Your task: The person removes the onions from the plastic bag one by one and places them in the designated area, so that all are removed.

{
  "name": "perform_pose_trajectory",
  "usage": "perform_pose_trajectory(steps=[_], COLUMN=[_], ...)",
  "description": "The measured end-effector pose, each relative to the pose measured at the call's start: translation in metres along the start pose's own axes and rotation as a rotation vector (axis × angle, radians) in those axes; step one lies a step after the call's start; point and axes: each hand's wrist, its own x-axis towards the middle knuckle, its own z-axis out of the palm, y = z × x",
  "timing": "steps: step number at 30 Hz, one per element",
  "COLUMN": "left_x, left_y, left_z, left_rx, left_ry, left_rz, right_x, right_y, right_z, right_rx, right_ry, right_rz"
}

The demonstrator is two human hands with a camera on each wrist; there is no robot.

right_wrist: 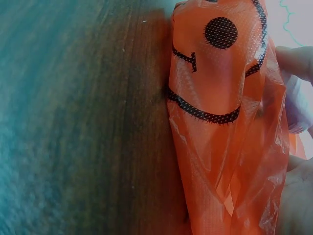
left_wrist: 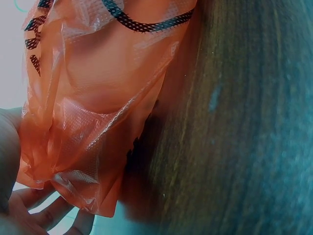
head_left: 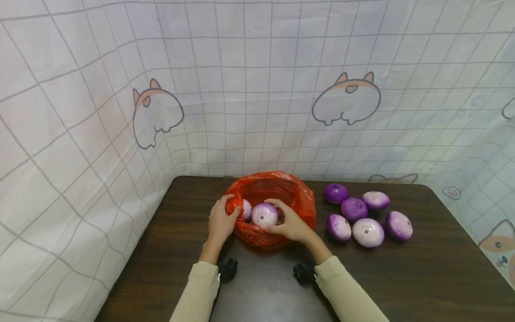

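A red plastic bag (head_left: 306, 203) stands with its mouth spread wide at the middle of the table. My left hand (head_left: 219, 223) grips the bag's left rim, where the plastic bunches between thumb and fingers. Inside the mouth, my right hand (head_left: 295, 225) holds a purple-and-white onion (head_left: 264, 215) between thumb and fingers. A second onion (head_left: 246, 210) shows beside it in the bag, partly hidden by the left rim. In the left wrist view the bag's side (left_wrist: 112, 78) fills much of the picture. Black print marks the bag (right_wrist: 215, 83) in the right wrist view, with a slice of onion (right_wrist: 296, 104) behind its edge.
Several purple onions lie grouped on the dark wooden table (head_left: 434, 268) right of the bag, among them a pale one (head_left: 368, 232) and a deep purple one (head_left: 335, 193). A white checked cloth (head_left: 257, 89) with cartoon animals hangs behind and along the sides.
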Motion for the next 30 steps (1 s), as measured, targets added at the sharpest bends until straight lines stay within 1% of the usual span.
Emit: perform_pose_trajectory(steps=[6,13,19,30], left_x=[0.0000,-0.0002,-0.0004,0.0002], left_y=[-0.0004,0.0003,0.0011,0.0002], left_z=[-0.0001,-0.0001,-0.0006,-0.0001], left_rx=[0.001,0.004,-0.002,0.002], left_ry=[-0.001,0.001,-0.002,0.001], left_rz=[0.002,0.001,-0.003,-0.001], right_x=[-0.0010,-0.0030,-0.0054,-0.0082], right_y=[-0.0018,-0.0028,-0.0042,-0.0090], right_z=[-0.0008,-0.0022,-0.0044,-0.0097], right_rx=[-0.003,-0.007,0.006,0.020], right_ry=[0.013,0.023,0.015,0.030], right_rz=[-0.001,0.021,0.022,-0.002])
